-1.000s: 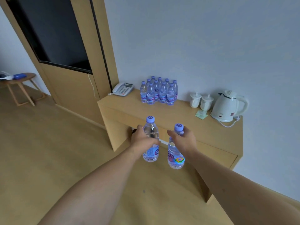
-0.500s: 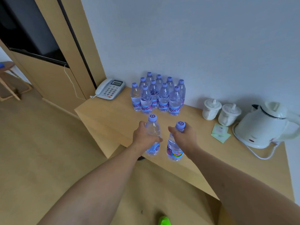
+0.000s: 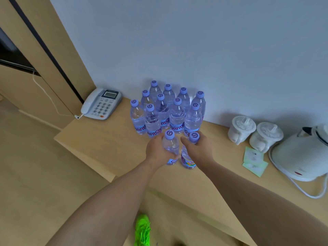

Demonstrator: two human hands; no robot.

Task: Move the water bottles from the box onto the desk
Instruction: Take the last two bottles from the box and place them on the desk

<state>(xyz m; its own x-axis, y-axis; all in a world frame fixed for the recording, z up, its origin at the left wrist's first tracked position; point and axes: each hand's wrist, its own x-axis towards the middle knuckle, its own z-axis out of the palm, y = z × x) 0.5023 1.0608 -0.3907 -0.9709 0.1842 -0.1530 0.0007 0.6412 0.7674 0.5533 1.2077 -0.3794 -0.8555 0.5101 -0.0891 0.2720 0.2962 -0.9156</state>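
Two more bottles brought in over the worktop

In the last second I have closed on the worktop (image 3: 106, 146); my left hand (image 3: 159, 151) grips one clear, purple-capped bottle (image 3: 170, 148), my right hand (image 3: 198, 150) another (image 3: 187, 159), both upright by the cluster (image 3: 166, 110) at the back edge, ready to set down.
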